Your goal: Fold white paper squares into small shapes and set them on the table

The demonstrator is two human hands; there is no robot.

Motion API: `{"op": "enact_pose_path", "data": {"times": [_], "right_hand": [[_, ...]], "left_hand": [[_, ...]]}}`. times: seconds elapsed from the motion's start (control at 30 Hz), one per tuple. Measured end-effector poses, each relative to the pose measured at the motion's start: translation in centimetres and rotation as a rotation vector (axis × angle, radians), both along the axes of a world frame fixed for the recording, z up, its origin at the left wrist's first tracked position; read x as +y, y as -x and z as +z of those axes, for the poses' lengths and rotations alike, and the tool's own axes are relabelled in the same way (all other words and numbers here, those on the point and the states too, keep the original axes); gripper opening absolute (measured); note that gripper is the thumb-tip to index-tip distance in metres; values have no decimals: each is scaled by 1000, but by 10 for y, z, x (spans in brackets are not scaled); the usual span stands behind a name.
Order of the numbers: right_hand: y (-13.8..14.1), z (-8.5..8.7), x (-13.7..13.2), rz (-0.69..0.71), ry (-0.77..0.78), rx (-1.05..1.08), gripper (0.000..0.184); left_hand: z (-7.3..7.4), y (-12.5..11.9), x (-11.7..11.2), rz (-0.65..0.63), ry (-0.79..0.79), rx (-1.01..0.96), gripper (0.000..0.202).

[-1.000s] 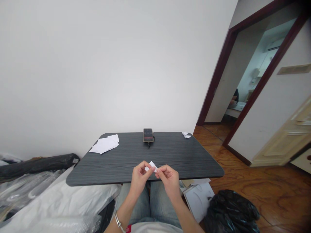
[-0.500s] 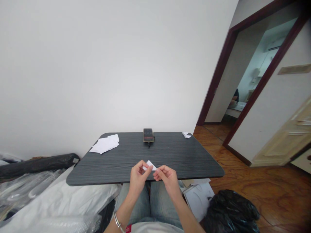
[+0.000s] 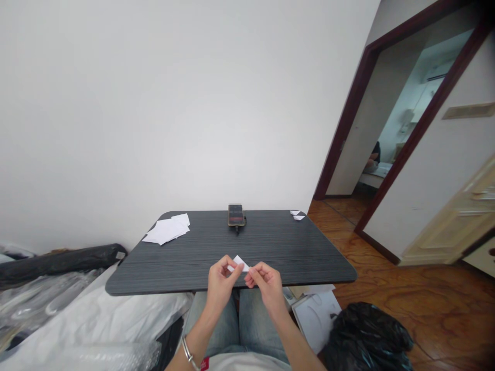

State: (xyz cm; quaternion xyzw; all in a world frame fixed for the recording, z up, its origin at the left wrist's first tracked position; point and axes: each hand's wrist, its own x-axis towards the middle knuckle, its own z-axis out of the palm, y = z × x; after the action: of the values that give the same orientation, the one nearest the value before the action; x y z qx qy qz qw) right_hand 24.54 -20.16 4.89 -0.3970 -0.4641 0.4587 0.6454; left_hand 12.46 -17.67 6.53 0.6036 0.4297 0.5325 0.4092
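Observation:
A small piece of folded white paper, pointed at the top, is held just above the near edge of the dark table. My left hand pinches its left part between thumb and fingers. At its right corner, my right hand closes thumb and forefinger on the paper, the other fingers curled. Fingertips cover both lower ends of the paper. Loose white sheets lie in a pile at the table's far left. Two small folded white papers rest at the far right corner.
A small dark device with a screen stands at the table's back middle, against the white wall. A black plastic bag and a white paper bag sit on the floor at right. Plastic-wrapped bundles lie at left. Beyond the doorway, a person is partly visible.

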Motion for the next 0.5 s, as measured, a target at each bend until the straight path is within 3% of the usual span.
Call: {"op": "enact_pose_path", "data": {"times": [0.27, 0.5], "right_hand": [[0, -1, 2, 45, 37, 46, 31], [-1, -2, 3, 68, 11, -43, 25]], "left_hand": [[2, 0, 1, 1, 16, -19, 29], [-2, -1, 2, -13, 1, 7, 27]]}}
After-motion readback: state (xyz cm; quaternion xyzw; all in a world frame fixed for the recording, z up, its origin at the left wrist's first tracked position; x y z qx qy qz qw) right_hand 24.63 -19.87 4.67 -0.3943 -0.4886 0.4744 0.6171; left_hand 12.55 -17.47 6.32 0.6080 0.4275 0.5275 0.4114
